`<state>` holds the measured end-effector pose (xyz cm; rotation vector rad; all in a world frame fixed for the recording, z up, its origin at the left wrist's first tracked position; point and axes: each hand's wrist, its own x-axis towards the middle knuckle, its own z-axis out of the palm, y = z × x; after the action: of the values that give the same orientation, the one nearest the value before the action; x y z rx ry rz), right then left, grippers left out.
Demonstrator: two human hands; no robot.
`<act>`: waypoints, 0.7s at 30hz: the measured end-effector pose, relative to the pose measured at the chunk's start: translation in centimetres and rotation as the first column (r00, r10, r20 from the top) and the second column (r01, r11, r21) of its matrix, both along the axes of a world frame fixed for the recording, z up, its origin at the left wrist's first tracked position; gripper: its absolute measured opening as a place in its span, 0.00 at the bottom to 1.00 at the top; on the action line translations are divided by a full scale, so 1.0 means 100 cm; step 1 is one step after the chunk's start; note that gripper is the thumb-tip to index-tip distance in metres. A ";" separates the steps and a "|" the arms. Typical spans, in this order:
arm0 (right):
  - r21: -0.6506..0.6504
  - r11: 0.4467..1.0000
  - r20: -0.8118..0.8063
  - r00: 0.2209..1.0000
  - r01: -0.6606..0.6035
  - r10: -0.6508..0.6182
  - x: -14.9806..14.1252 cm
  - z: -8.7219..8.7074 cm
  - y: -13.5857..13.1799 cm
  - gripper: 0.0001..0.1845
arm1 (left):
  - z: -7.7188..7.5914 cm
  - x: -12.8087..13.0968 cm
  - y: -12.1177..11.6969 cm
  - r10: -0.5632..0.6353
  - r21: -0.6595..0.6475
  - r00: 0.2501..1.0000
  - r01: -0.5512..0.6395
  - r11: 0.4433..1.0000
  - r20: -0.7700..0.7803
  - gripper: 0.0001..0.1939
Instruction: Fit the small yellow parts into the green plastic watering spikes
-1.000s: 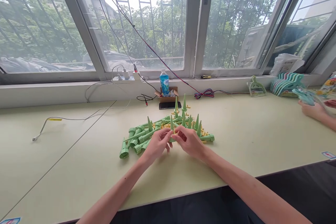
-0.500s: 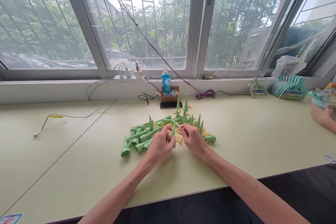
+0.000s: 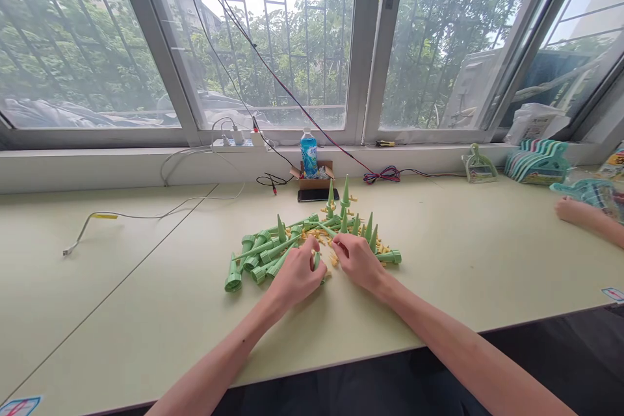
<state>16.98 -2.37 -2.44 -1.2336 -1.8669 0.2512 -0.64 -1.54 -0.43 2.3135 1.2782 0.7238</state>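
My left hand (image 3: 298,272) is curled around a green plastic plant watering spike (image 3: 317,261), most of it hidden by the fingers. A bit of yellow shows at the spike's lower end. Bent together at the fingertips, my right hand (image 3: 358,260) is over the small yellow valve pieces (image 3: 334,260); what it pinches, if anything, is hidden. Several green spikes (image 3: 266,250) lie heaped left of and behind my left hand. Others stand point up behind my hands, among them a tall spike (image 3: 345,194) with a yellow valve piece in its side.
Behind the pile are a black phone (image 3: 318,195) and a small cardboard box (image 3: 316,183) with a blue bottle (image 3: 309,155). Cables (image 3: 383,174) lie along the sill. At right, another person's hand (image 3: 572,211) is by a bagged teal item (image 3: 587,192), near stacked dustpans (image 3: 539,162).
The spike in my left hand has tilted and sunk lower between the fingers. My right hand has shifted slightly downward. The other person's hand has moved left with the teal item.
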 end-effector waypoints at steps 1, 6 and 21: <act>0.000 1.000 0.006 1.000 0.000 0.000 0.000 0.000 0.000 0.12 | 0.000 0.000 0.000 0.007 0.002 1.000 -0.007 1.000 -0.022 0.06; -0.002 1.000 0.027 1.000 -0.005 0.005 0.000 0.002 -0.001 0.12 | 0.003 0.000 -0.001 0.067 0.050 0.991 -0.062 0.997 -0.120 0.07; -0.017 1.000 0.118 0.993 0.002 0.000 -0.001 0.002 -0.002 0.10 | 0.010 -0.002 0.004 0.113 0.195 0.959 -0.168 0.966 0.262 0.05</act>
<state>16.84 -2.61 -2.23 -1.2856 -1.9685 0.1975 -0.85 -1.19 0.61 2.2193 1.3128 1.2153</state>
